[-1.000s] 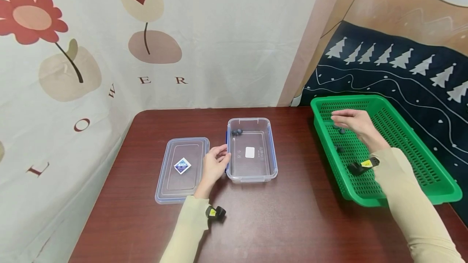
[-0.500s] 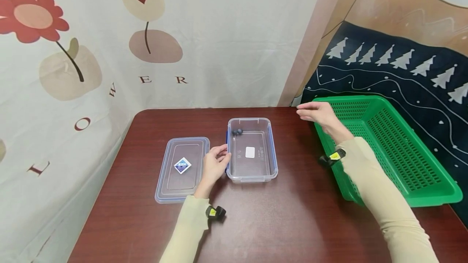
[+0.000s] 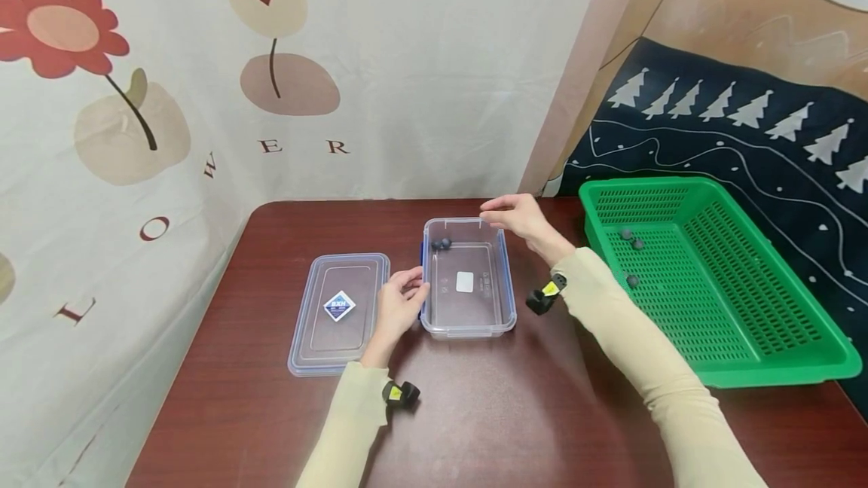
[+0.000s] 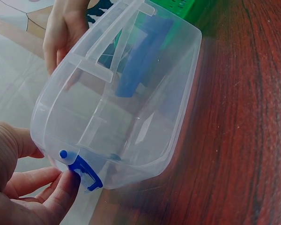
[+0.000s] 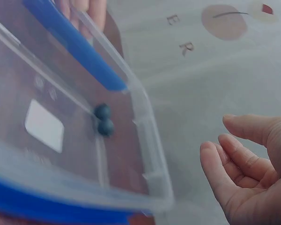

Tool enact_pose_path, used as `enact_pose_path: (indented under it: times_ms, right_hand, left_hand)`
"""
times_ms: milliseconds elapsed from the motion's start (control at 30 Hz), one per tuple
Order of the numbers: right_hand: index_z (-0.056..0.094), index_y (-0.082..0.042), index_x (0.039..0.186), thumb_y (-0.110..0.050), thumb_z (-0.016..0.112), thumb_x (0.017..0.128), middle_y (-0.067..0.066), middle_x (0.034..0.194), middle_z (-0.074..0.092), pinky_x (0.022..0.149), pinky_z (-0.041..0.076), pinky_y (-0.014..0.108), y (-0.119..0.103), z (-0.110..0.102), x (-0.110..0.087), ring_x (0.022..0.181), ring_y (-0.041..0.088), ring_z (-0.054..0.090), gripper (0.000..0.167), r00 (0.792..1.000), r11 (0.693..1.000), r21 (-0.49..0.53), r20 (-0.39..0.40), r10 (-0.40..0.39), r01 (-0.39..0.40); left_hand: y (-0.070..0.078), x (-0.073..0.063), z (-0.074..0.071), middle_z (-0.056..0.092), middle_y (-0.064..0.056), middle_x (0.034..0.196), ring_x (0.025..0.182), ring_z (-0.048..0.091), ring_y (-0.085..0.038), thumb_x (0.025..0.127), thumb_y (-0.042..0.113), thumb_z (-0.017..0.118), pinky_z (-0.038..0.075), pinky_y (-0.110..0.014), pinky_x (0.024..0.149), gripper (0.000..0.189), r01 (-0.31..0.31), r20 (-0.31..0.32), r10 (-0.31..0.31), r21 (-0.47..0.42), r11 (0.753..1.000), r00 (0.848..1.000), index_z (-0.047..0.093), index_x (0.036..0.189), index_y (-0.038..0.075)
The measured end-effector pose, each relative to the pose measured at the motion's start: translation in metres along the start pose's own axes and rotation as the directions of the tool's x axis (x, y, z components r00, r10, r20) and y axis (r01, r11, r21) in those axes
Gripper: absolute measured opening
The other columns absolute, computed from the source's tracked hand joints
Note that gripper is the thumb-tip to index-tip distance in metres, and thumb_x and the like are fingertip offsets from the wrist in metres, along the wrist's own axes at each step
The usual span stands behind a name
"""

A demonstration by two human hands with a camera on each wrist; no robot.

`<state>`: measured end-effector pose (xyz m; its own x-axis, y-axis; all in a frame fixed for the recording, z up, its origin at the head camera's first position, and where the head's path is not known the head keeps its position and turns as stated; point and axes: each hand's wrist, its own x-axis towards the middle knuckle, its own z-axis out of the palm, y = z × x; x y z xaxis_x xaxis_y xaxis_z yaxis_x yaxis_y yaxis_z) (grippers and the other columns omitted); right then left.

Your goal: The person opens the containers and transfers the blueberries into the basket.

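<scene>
My left hand [image 3: 400, 306] holds the left side of a clear plastic food box [image 3: 505, 315]. In the left wrist view its thumb touches the wall and its fingers curl at a blue clip [image 4: 86, 171]. Two round, dark blue berries, like blueberries [image 5: 104, 119], lie inside the box at the far left corner. My right hand [image 3: 518, 218] hovers at the box's far right corner. In the right wrist view a gap shows between thumb and bent fingertips, with nothing visible in it. Several similar berries [image 3: 637, 244] lie in the green basket [image 3: 732, 277].
A clear lid [image 3: 319, 349] with a blue and white label lies left of the box on the dark red-brown table [image 3: 468, 405]. The green basket stands along the table's right side. A printed cloth [image 3: 420, 96] hangs behind the table's far edge.
My right hand has moved left from above the green basket to the box's far right corner, uncovering the berries in the basket. The left hand, box and lid have stayed put.
</scene>
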<state>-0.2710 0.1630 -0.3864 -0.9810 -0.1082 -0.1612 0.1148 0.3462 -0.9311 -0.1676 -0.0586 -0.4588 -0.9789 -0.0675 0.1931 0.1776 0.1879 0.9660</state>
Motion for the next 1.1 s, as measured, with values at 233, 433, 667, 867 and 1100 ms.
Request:
enact_pose_path:
  times_ms: [233,433,667,867,1100]
  right_hand:
    - [0.066,0.007,0.107,-0.004,0.069,0.083,0.021,0.111,0.064,0.085,0.057,0.033,0.005,0.037,0.01,0.096,0.029,0.065,0.027,0.999,0.998,0.042,-0.027,0.043,-0.042]
    - [0.068,0.004,0.105,-0.005,0.069,0.083,0.017,0.114,0.064,0.09,0.055,0.037,0.013,0.056,0.016,0.1,0.03,0.064,0.023,0.993,0.993,0.033,-0.04,0.113,-0.112]
    - [0.069,0.002,0.106,-0.007,0.068,0.084,0.017,0.114,0.064,0.092,0.054,0.039,0.02,0.069,0.02,0.1,0.031,0.063,0.024,0.988,0.988,-0.036,-0.036,0.147,-0.149]
    - [0.069,0.003,0.104,-0.005,0.067,0.083,0.019,0.109,0.065,0.088,0.056,0.039,0.023,0.078,0.024,0.096,0.034,0.063,0.023,0.987,0.985,-0.068,-0.04,0.158,-0.161]
    - [0.071,0.001,0.097,-0.005,0.07,0.081,0.015,0.099,0.068,0.074,0.058,0.028,0.028,0.086,0.031,0.082,0.023,0.065,0.018,0.978,0.971,-0.132,-0.091,0.19,-0.201]
  left_hand:
    - [-0.02,0.004,0.0,0.058,-0.029,0.099,0.091,0.061,-0.038,0.08,-0.011,0.062,0.058,-0.031,0.082,0.029,-0.009,-0.007,0.009,-0.001,1.0,1.0,0.058,0.107,-0.021]
    - [-0.018,0.003,0.0,0.058,-0.028,0.098,0.09,0.061,-0.039,0.079,-0.011,0.062,0.058,-0.029,0.082,0.029,-0.021,-0.008,0.021,0.013,1.0,1.0,0.059,0.107,-0.019]
    - [-0.01,0.002,0.0,0.057,-0.032,0.098,0.089,0.06,-0.041,0.079,-0.015,0.061,0.058,-0.032,0.081,0.028,-0.032,-0.001,0.032,0.021,0.999,0.999,0.057,0.105,-0.023]
    - [0.02,-0.005,-0.003,0.055,-0.036,0.097,0.089,0.059,-0.045,0.078,-0.017,0.058,0.058,-0.036,0.082,0.028,-0.022,0.006,0.022,0.024,0.999,1.0,0.055,0.104,-0.027]
    - [0.008,-0.002,-0.001,0.056,-0.036,0.098,0.09,0.059,-0.045,0.079,-0.017,0.058,0.057,-0.038,0.083,0.028,-0.016,0.005,0.016,0.007,1.0,1.0,0.055,0.105,-0.026]
